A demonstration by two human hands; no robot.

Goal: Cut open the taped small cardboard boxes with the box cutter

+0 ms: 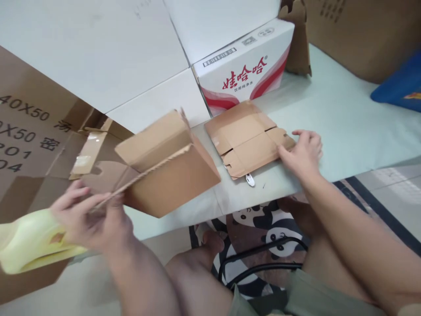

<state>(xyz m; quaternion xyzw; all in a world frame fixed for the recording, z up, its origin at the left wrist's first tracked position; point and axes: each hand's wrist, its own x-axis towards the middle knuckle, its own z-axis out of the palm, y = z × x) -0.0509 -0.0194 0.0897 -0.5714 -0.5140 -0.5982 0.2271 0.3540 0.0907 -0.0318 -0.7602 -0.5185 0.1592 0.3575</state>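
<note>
My left hand is closed on the flap edge of a small assembled cardboard box, holding it tilted above the table's near edge at the left. My right hand rests with its fingers laid out on the right edge of a flat, unfolded cardboard box blank lying on the pale table. Under the blank's near edge pokes out a small white object.
A white carton with red Chinese lettering stands behind the blank. Large white boxes fill the back left, brown cardboard the far left. A yellow tape roll is low left. A blue object lies at the right. My knees are below the table.
</note>
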